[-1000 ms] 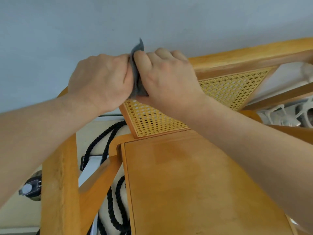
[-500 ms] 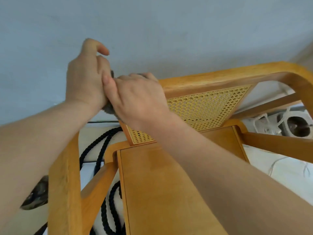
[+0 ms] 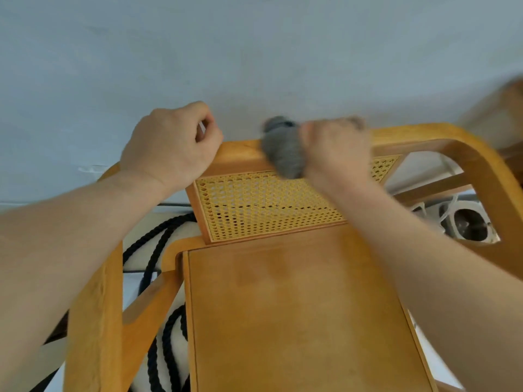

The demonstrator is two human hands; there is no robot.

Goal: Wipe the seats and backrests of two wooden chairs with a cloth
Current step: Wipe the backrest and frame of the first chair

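Though motion blurs it, the right hand [image 3: 336, 154] grips the bunched grey cloth [image 3: 283, 155] on the top rail [image 3: 240, 152] of the chair [image 3: 283, 306]; the left hand [image 3: 169, 148], clenched empty, hides the rail's corner.

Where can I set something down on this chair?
The wooden seat is bare, forward of the cane backrest panel. The top rail is crowded: left hand at its end, right hand gripping the cloth on it.
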